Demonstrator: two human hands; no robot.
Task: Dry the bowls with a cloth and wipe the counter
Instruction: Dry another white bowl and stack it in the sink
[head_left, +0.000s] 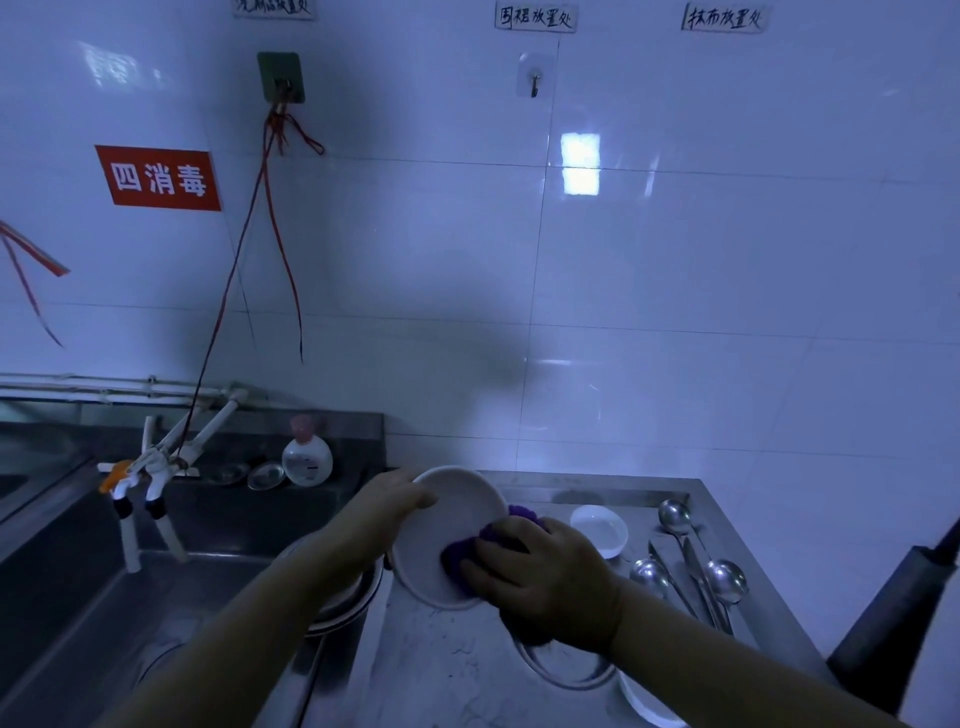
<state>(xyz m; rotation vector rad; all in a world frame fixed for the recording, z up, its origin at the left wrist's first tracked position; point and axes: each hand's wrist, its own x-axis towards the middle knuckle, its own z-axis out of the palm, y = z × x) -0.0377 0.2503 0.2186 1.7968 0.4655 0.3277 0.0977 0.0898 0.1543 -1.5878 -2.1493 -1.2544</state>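
My left hand (387, 512) grips the far-left rim of a white bowl (441, 525), held tilted above the steel counter (441, 670). A purple cloth (460, 558) is pressed into the bowl's lower right side by my right hand (545, 577), whose fingers curl over it. A small white bowl (600, 530) stands upright on the counter behind my right hand. Below my left forearm, stacked bowls (343, 608) lie at the sink's edge. Under my right wrist sits a metal bowl (566, 667), and a white dish (644, 701) shows partly at the bottom.
Ladles and spoons (696, 571) lie on the counter's right part. A sink (130, 597) with a tap (150, 467) is on the left; a soap bottle (306, 457) and small metal dishes stand behind it. A dark handle (898, 613) leans at the right edge. Tiled wall behind.
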